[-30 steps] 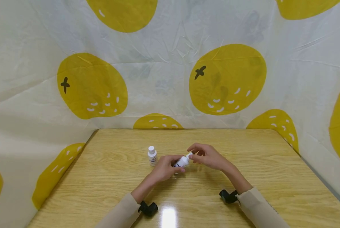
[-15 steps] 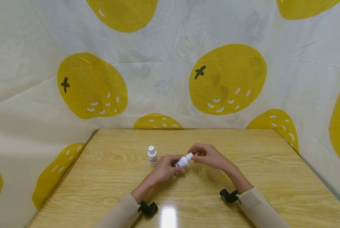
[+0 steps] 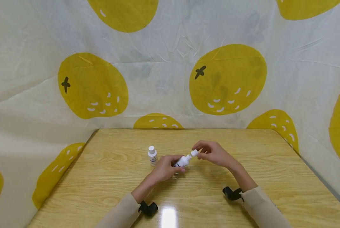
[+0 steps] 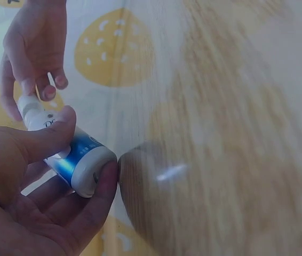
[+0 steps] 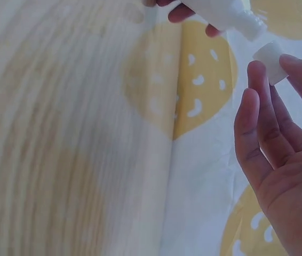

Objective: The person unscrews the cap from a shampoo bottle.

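My left hand (image 3: pixel 165 167) grips a small white bottle (image 3: pixel 183 161) with a blue label band, tilted with its neck up to the right. In the left wrist view the thumb lies along the bottle's side and fingers curl round its base. Between thumb and fingertips, my right hand (image 3: pixel 214 154) pinches a white cap (image 3: pixel 194 153). A narrow gap parts the cap from the bottle's threaded mouth, plain in the right wrist view, where the cap (image 5: pixel 271 61) sits just off the neck (image 5: pixel 251 25). A second white bottle (image 3: pixel 152 157), capped, stands upright left of my left hand.
Both hands work over a wooden table (image 3: pixel 124 139). Behind and beside it hangs a pale cloth (image 3: pixel 158 79) with large yellow fruit prints. Black wrist devices (image 3: pixel 148 209) sit at both sleeve cuffs. A bright reflection shows near the table's front.
The right hand has moved slightly up and right, and the cap has come off the bottle's neck with it. The left hand and its bottle stay where they were.
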Demonstrator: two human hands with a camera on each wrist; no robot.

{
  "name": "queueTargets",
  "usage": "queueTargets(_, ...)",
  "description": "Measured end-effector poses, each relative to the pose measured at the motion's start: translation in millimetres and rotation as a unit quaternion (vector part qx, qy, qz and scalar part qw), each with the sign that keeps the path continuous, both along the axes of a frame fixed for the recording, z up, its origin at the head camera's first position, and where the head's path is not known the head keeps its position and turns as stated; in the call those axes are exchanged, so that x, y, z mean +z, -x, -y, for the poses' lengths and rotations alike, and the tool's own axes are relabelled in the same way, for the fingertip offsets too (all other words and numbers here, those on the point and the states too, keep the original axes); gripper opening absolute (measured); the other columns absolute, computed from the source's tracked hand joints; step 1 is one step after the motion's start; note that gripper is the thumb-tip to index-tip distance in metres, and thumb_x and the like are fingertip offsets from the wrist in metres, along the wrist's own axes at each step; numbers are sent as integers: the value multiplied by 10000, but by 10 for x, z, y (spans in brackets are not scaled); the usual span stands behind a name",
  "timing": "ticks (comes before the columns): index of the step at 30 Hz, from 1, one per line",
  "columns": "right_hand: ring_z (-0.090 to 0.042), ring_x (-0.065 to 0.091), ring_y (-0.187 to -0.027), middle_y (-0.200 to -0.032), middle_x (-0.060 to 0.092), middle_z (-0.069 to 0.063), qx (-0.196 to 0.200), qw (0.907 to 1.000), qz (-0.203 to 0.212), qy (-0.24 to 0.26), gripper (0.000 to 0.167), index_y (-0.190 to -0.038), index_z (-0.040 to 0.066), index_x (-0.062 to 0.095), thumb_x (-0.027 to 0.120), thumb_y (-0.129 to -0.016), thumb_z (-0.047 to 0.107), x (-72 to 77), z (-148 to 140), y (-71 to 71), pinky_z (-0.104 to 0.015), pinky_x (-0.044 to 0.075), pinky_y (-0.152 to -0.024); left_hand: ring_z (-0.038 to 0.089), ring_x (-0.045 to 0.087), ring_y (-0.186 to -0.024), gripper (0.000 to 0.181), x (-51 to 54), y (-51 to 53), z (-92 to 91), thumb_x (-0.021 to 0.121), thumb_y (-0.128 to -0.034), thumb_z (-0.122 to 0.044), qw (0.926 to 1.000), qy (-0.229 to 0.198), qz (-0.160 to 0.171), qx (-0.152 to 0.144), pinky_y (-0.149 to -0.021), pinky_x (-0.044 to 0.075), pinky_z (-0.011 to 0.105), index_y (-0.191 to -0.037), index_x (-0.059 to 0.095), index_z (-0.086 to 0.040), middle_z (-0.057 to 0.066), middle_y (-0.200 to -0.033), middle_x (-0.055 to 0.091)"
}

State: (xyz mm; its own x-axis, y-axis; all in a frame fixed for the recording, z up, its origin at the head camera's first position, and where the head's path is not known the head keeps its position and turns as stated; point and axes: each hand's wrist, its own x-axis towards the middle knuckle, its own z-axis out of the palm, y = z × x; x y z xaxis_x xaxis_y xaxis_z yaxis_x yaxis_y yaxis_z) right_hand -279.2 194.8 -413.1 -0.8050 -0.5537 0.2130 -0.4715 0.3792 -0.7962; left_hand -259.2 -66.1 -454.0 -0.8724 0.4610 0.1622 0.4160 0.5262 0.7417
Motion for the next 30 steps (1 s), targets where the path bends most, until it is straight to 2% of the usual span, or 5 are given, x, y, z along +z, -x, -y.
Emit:
queueTargets(10,-355,708,-858,-1098,742,-183,-391,9992,-6,-115,250,-1208,1,700,691,-963,53,17,-139,25,-405,603,-746,187,718,-1015,474,-5,-1,-15,821,-898,-244,9999,63,97,100,-785,550,291,-1344,691,-152,57,-1162,759)
queueTargets(15,-370,696,-866,-1104,742,-177,-494,9986,12,-166,245,-1204,20,707,690,-963,60,11,-155,54,-367,596,-743,276,724,-1083,464,7,-28,17,813,-906,-198,9995,-36,207,217,-863,579,387,-1331,660,-96,114,-1169,747)
queueTargets(20,-378,695,-870,-1105,744,-180,-551,9983,21,-189,240,-1198,30,712,685,-961,55,12,-161,70,-388,598,-745,347,703,-1138,430,30,-32,44,779,-935,-163,9990,-141,332,264,-921,571,487,-1322,614,-74,170,-1243,712)
queueTargets(25,-385,694,-875,-1103,742,-180,-636,9976,-9,-263,231,-1193,34,712,678,-965,54,21,-202,60,-435,602,-751,364,684,-1175,425,32,19,-5,760,-948,-133,9981,-326,381,349,-945,565,493,-1332,587,-79,185,-1310,675)
queueTargets(30,-388,696,-883,-1104,741,-186,-700,9972,32,-266,236,-1198,14,705,681,-968,58,22,-237,51,-411,602,-747,368,667,-1213,436,19,106,-108,733,-962,-103,9938,-742,600,568,-964,558,481,-1365,567,-94,192,-1337,665)
